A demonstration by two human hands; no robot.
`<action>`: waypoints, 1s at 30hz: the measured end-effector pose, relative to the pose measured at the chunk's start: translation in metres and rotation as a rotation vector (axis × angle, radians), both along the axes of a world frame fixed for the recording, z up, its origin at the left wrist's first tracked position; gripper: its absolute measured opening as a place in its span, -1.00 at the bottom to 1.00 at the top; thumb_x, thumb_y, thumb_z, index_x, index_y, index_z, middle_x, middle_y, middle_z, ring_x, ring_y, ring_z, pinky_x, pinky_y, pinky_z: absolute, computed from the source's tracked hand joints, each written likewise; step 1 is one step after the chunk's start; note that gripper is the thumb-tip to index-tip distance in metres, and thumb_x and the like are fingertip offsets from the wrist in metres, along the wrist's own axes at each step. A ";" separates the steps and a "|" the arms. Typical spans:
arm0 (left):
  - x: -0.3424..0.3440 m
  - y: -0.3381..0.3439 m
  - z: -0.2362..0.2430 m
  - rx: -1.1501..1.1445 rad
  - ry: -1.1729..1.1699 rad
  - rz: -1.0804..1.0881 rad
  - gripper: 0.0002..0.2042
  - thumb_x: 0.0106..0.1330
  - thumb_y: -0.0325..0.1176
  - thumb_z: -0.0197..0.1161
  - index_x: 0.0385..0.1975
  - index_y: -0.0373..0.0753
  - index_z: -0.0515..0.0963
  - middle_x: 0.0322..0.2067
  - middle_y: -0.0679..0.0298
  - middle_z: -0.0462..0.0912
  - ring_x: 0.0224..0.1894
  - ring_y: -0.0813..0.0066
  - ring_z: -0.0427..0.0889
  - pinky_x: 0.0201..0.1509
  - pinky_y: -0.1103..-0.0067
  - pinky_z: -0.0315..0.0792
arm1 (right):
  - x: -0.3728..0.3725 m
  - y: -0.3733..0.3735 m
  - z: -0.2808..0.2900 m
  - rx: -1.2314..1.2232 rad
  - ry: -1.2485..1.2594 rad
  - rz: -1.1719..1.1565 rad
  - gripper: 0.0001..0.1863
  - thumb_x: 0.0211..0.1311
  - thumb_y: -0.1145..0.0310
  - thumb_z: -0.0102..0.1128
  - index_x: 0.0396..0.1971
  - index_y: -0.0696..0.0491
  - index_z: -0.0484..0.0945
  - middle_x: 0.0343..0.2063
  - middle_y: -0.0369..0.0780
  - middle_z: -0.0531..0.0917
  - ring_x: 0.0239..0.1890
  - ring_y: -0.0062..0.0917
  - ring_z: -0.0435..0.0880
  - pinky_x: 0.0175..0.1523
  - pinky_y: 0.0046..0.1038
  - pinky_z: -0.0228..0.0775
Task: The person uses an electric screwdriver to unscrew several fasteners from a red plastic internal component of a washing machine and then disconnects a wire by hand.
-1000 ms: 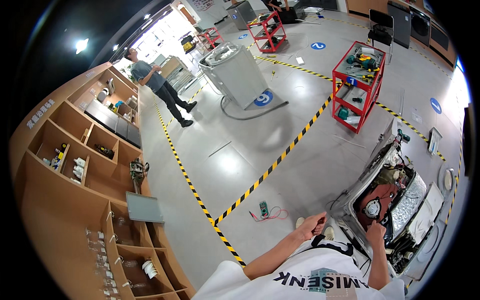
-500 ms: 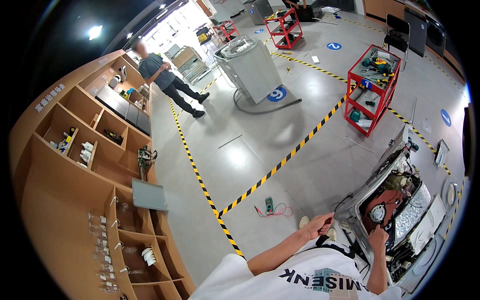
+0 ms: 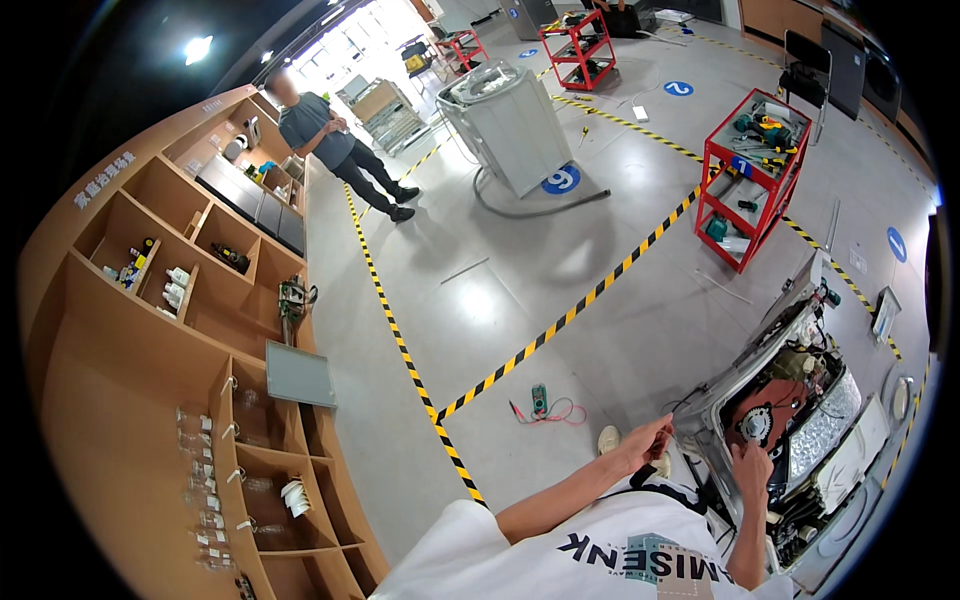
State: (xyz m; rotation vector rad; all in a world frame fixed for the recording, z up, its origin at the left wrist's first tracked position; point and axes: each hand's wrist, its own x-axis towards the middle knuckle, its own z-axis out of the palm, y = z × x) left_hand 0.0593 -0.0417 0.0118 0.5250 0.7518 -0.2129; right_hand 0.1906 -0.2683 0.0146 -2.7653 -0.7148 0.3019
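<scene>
Machine [image 3: 782, 396] sits opened on the floor [image 3: 565, 345]; the right hand [image 3: 752, 470], fingers curled, is by its pale disc [image 3: 757, 426], the left hand [image 3: 650, 443], half-curled, near its edge. Either's grip, I cannot tell.

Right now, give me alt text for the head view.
A person's right hand is at an opened appliance, near its pale toothed wheel; the left hand is beside it, and any grip is unclear. A multimeter lies on the floor, with a red tool cart, grey cabinet and another person beyond.

Shelving [image 3: 110, 375] left; appliance [image 3: 772, 403] right; multimeter [image 3: 540, 398] on floor [image 3: 450, 335] between them; cart [image 3: 764, 173] beyond appliance
</scene>
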 end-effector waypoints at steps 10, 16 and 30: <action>0.043 -0.034 -0.005 0.000 -0.100 -0.100 -0.66 0.29 0.00 -0.03 -0.37 -0.15 0.48 -0.41 0.35 0.51 -0.36 0.55 0.49 -0.27 0.61 0.36 | -0.047 0.080 0.071 0.499 0.101 0.292 -0.77 -0.10 0.51 0.14 -0.34 0.07 0.44 -0.38 -0.15 0.53 -0.38 -0.24 0.55 -0.32 -0.31 0.41; 0.039 -0.041 0.000 -0.054 -0.006 -0.106 -0.63 0.29 0.02 -0.06 -0.37 -0.18 0.50 -0.42 0.32 0.54 -0.37 0.51 0.49 -0.24 0.57 0.35 | -0.050 0.070 0.056 0.444 0.062 0.261 -0.79 -0.10 0.49 0.15 -0.38 0.09 0.41 -0.47 -0.14 0.49 -0.41 -0.20 0.52 -0.38 -0.26 0.36; 0.035 -0.046 -0.026 0.019 0.073 0.027 -0.79 0.26 -0.45 0.02 -0.13 -0.29 0.37 -0.32 0.21 0.53 -0.28 0.42 0.52 -0.20 0.57 0.45 | -0.056 0.061 0.041 0.519 0.056 0.132 -0.84 -0.06 0.47 0.13 -0.40 0.11 0.44 -0.43 -0.13 0.45 -0.38 -0.23 0.49 -0.32 -0.28 0.35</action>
